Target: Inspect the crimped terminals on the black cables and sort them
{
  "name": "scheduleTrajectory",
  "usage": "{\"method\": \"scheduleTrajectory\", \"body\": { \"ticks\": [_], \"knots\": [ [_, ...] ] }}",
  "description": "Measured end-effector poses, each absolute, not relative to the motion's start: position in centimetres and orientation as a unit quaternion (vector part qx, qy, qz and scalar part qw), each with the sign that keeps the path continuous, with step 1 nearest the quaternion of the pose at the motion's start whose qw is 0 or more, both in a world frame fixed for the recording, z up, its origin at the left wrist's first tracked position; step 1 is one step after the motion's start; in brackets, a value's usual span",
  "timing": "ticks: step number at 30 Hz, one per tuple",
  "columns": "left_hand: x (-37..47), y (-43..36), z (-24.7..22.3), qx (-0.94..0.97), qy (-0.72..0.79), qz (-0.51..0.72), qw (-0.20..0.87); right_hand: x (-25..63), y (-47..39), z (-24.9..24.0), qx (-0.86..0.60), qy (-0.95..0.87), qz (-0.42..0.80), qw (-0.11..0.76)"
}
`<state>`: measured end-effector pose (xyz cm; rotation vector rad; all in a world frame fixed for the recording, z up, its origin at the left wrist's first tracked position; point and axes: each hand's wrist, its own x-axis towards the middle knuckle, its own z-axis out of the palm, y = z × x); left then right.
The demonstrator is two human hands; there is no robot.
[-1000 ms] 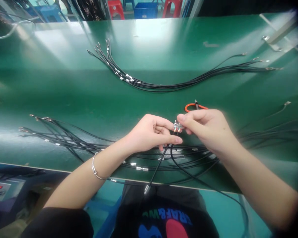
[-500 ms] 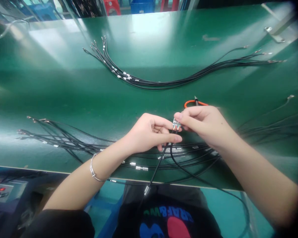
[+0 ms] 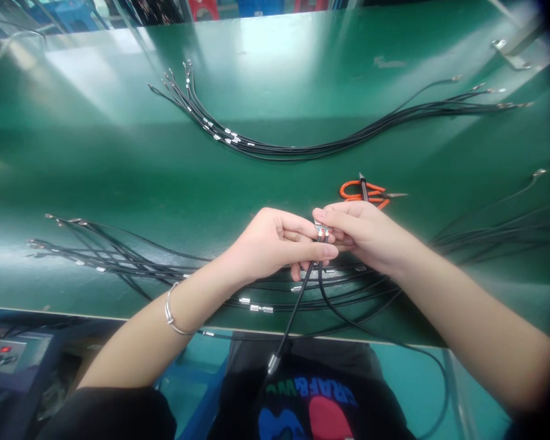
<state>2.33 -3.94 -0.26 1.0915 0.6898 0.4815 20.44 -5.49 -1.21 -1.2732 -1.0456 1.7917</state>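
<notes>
Between thumb and fingers, my left hand [image 3: 279, 247] grips a black cable [image 3: 296, 300] just below its metal end. Two black strands run down from there, one with a silvery sleeve [image 3: 274, 363] over my lap, the other looping off to the right. My right hand [image 3: 360, 229] pinches the small metal connector [image 3: 321, 227] at the top of the strands. The fingertips partly cover it, so its exact shape is hard to make out. Under both hands lies a bundle of similar black cables [image 3: 160, 266] with white labels.
Orange-handled scissors [image 3: 366, 190] lie just beyond my right hand, with a dark pen-like tool across them. Farther back, another bundle of black cables [image 3: 297, 151] curves over the green table [image 3: 119, 171]. A metal bracket [image 3: 511, 55] stands at the far right.
My right hand has shifted slightly left and down, closer to my left fingers, uncovering more of the scissors. The metal connector now sits lower between the fingertips.
</notes>
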Motion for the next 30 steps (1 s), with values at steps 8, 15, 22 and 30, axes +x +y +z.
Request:
{"method": "scheduleTrajectory", "body": {
  "ticks": [8,15,22,30],
  "knots": [
    [2.39,-4.03,-0.14,0.487,0.321,0.222,0.782,20.39,-5.62,-1.08,-0.473,-0.393,0.72,0.32],
    [2.36,-4.11,-0.12,0.484,0.312,0.223,0.786,20.41,-5.71,-0.98,-0.478,-0.406,0.714,0.31],
    [2.34,-4.14,-0.11,0.481,0.304,0.22,0.792,20.49,-5.83,-0.94,-0.463,-0.402,0.714,0.339],
    [2.41,-4.26,-0.38,0.522,0.308,0.223,0.764,20.47,-5.95,-0.39,-0.474,-0.412,0.692,0.357]
  ]
}}
